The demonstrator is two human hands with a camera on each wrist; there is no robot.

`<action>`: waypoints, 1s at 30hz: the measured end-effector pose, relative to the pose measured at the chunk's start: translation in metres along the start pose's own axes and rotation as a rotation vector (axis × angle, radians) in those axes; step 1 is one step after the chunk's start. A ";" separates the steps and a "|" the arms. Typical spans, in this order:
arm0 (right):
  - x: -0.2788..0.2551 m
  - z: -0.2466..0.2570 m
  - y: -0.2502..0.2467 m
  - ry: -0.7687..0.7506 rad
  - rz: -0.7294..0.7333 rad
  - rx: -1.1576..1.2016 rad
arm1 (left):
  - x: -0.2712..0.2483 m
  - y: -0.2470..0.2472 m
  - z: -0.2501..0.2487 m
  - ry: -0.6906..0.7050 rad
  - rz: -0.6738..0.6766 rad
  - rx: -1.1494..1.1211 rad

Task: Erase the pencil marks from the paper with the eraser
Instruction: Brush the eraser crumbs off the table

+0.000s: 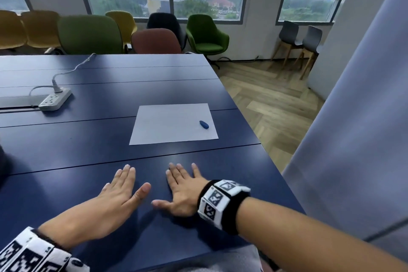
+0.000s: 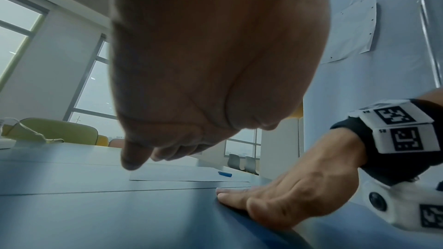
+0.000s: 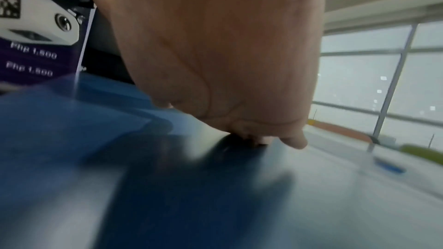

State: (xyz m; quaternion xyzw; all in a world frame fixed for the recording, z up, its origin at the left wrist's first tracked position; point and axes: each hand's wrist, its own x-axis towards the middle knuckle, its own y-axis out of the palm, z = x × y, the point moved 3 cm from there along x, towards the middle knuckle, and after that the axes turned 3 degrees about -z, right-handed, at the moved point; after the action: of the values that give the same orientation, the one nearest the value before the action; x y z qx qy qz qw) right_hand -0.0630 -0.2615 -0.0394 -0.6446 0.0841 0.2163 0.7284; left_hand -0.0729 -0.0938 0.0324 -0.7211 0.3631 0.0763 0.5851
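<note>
- The left hand (image 1: 119,192) lies palm down on the desk (image 1: 88,143), fingers straight and close together, thumb spread out to the side; it grasps nothing.
- The right hand (image 1: 183,187) also lies flat on the desk, palm down, fingers stretched forward and a little fanned, thumb pointing toward the left hand; it is released and holds nothing.
- The two hands sit side by side near the desk's front edge, thumbs close but apart.
- In the left wrist view the right hand (image 2: 287,198) shows pressed flat on the surface, fingertips forward.
- The right wrist view is blurred; the right hand (image 3: 235,75) seems to meet the desk at the fingertips, though contact is hard to make out there.
- The paper (image 1: 173,123) lies flat on the desk beyond both hands, well apart from them.
- The eraser (image 1: 204,124), small and blue, rests on the paper near its right edge, untouched by either hand.
- Pencil marks cannot be made out on the sheet from the head view.
- A white power strip (image 1: 55,99) with a plugged cable sits at the left of the desk, far from the paper.
- Each wrist carries a band with black-and-white square markers (image 1: 218,201).
</note>
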 end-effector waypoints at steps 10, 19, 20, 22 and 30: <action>-0.046 -0.139 -0.020 0.445 0.092 0.024 | -0.003 0.004 0.008 0.000 0.079 0.080; -0.075 -0.026 0.024 -0.158 0.001 -0.095 | 0.003 0.014 0.004 0.031 0.075 0.109; -0.077 -0.024 0.030 -0.171 -0.002 -0.099 | 0.003 0.016 0.002 0.020 0.075 0.073; -0.078 -0.045 0.029 -0.112 -0.027 -0.103 | 0.002 0.017 -0.002 -0.009 0.064 0.002; -0.095 -0.142 0.006 0.212 -0.042 -0.108 | 0.007 0.024 -0.007 0.000 0.062 -0.015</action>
State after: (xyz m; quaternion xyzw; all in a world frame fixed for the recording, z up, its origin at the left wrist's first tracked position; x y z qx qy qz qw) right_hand -0.1275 -0.4193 -0.0286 -0.7038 0.1356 0.1359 0.6840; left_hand -0.0849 -0.1043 0.0122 -0.7139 0.3846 0.0974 0.5770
